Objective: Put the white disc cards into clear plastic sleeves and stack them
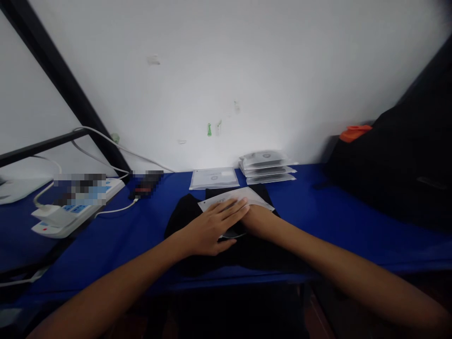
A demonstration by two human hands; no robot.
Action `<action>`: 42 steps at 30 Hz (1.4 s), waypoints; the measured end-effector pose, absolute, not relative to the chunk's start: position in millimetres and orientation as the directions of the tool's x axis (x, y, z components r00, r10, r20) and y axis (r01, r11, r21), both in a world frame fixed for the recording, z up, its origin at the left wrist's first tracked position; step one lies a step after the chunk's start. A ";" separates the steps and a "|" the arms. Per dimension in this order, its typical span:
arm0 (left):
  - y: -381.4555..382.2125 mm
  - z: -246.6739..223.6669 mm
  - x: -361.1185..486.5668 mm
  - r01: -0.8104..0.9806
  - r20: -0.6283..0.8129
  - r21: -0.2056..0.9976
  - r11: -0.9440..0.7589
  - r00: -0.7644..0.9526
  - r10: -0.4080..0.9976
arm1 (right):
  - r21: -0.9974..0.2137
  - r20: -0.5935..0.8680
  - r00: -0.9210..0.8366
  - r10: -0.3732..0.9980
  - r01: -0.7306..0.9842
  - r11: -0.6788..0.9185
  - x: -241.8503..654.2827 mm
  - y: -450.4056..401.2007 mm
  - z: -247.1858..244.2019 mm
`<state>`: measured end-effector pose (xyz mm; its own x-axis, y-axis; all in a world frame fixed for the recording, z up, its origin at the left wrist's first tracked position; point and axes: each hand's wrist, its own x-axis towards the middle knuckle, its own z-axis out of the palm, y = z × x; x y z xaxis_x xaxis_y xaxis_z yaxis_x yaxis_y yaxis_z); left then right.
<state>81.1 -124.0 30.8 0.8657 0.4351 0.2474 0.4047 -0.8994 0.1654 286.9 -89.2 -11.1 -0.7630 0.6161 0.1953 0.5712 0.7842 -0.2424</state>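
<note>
A frosted plastic bag [254,195] lies on black folded cloth [183,214] near the middle of the blue table. My left hand [213,226] rests flat on the bag's near part, its fingers stretched to the right and its thumb apart. From the right, my right hand [256,219] reaches in at the bag's near side. Its fingers are hidden by the bag and my left hand, so what they hold does not show. Something dark is visible through the bag's opening, below my left fingers.
Behind the cloth, a flat frosted bag [213,180] lies beside a stack of several filled ones [268,165]. A white power strip [76,212], cables and a dark blurred device [146,184] are at left. A large black mass [395,174] with an orange piece [355,133] stands right.
</note>
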 end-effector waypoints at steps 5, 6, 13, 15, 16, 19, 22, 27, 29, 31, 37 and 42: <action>-114.5 35.9 69.5 0.380 0.230 0.151 -0.912 0.884 0.407 | -0.184 0.143 -0.746 0.650 0.625 0.758 291.9 -96.2 8.8; -113.3 36.3 67.6 0.383 0.247 0.140 -0.913 0.879 0.407 | -0.183 0.150 -0.742 0.653 0.628 0.756 292.5 -97.4 12.5; -110.3 31.9 61.6 0.395 0.410 0.024 -0.918 0.834 0.369 | -0.137 0.142 -0.673 0.726 0.713 0.688 289.4 -100.2 22.5; -110.4 31.2 61.5 0.408 0.485 -0.017 -0.913 0.802 0.350 | -0.101 0.154 -0.657 0.738 0.732 0.674 288.5 -99.3 23.0; -110.4 31.3 61.6 0.416 0.527 -0.036 -0.909 0.781 0.337 | -0.084 0.174 -0.650 0.739 0.738 0.669 288.6 -98.4 23.1; -110.6 33.4 62.0 0.438 0.641 -0.067 -0.896 0.707 0.298 | -0.043 0.304 -0.657 0.689 0.713 0.699 291.7 -95.4 23.4; -111.6 37.1 62.2 0.431 0.685 -0.047 -0.901 0.670 0.285 | -0.006 0.499 -0.675 0.544 0.625 0.781 297.2 -93.4 24.2; -114.1 39.7 61.8 0.402 0.691 -0.015 -0.916 0.666 0.281 | 0.043 0.745 -0.585 0.319 0.520 0.853 301.6 -95.3 25.8; -114.4 38.2 62.1 0.408 0.708 -0.014 -0.913 0.649 0.279 | 0.065 0.811 -0.532 0.245 0.497 0.865 300.7 -98.4 26.9; -115.0 36.3 63.1 0.413 0.730 -0.022 -0.910 0.629 0.268 | 0.114 0.849 -0.504 0.159 0.468 0.876 299.1 -102.6 28.5; -121.9 35.0 69.5 0.421 0.753 -0.069 -0.905 0.617 0.230 | 0.255 0.808 -0.589 -0.003 0.346 0.903 290.7 -110.9 28.5; -123.8 33.5 70.8 0.404 0.723 -0.072 -0.912 0.651 0.231 | 0.234 0.776 -0.629 0.041 0.348 0.908 284.6 -109.4 25.2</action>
<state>70.8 -123.8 33.5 0.6514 0.2310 0.7227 0.4036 -0.9121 -0.0723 284.6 -109.4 25.2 -0.6293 0.0411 0.7761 0.3481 0.9077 0.2343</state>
